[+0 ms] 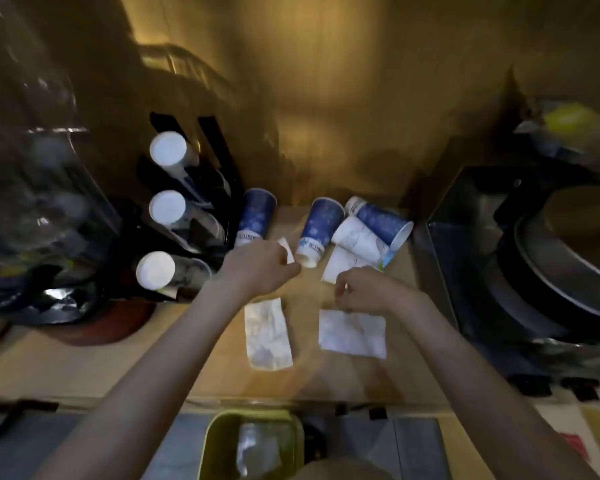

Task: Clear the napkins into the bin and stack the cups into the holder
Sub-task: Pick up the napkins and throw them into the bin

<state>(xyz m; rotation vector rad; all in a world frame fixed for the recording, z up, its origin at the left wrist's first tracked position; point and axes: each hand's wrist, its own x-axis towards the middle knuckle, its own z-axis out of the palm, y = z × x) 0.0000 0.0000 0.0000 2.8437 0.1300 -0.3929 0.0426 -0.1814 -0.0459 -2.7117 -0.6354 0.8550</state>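
My left hand [260, 268] is closed, and a small white napkin corner [286, 251] sticks out past its knuckles. My right hand [368, 289] has its fingers curled at the near edge of another napkin [340, 266]; whether it grips the napkin is unclear. Two more napkins [267, 334] [352, 334] lie flat on the wooden counter below the hands. Behind the hands, two blue cups [255, 216] [321, 230] stand upside down. A white cup [359, 239] and a blue cup [381, 221] lie on their sides. The black cup holder [219, 161] at left holds three cup stacks.
A yellow-green bin [212, 445] sits below the counter's front edge with crumpled paper inside. Dark pans and a metal tray [534, 271] crowd the right side. Clear plastic containers [32, 185] and a red-brown dish [111, 327] fill the left.
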